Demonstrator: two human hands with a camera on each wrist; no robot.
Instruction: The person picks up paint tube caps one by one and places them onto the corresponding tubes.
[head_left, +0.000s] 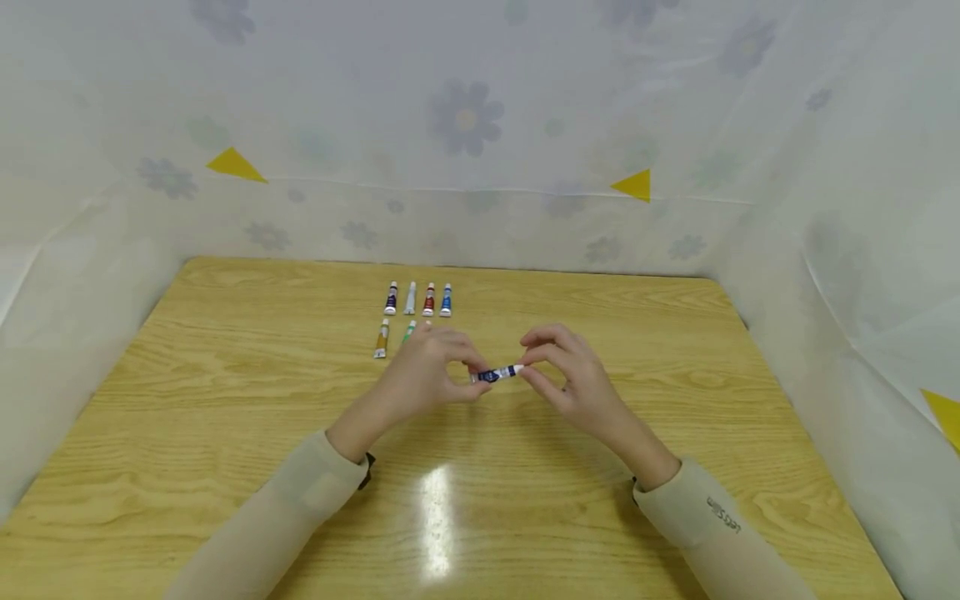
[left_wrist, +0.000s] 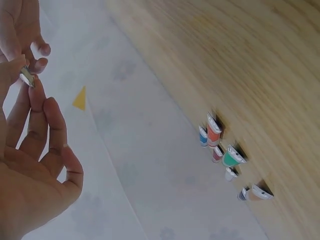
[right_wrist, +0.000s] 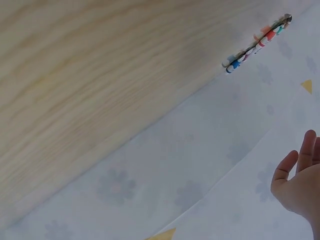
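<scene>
Only head view shows both hands [head_left: 498, 375] pinching the blue tube [head_left: 498, 374].

Both hands meet above the middle of the light wooden table [head_left: 225, 400]: left hand [head_left: 423, 375] and right hand [head_left: 573, 375] pinch opposite ends of the small blue-and-white paint tube [head_left: 498, 373]. Behind them lie two rows of small paint tubes [head_left: 417, 298], near the table's back edge.

two bare hands, left hand [head_left: 423, 375] and right hand [head_left: 573, 379], no rings or gloves. both arms in snug beige long sleeves ending just behind the wrists. small dark script marking on right sleeve [head_left: 723, 515]. dark strap edge at left cuff [head_left: 367, 468].
</scene>
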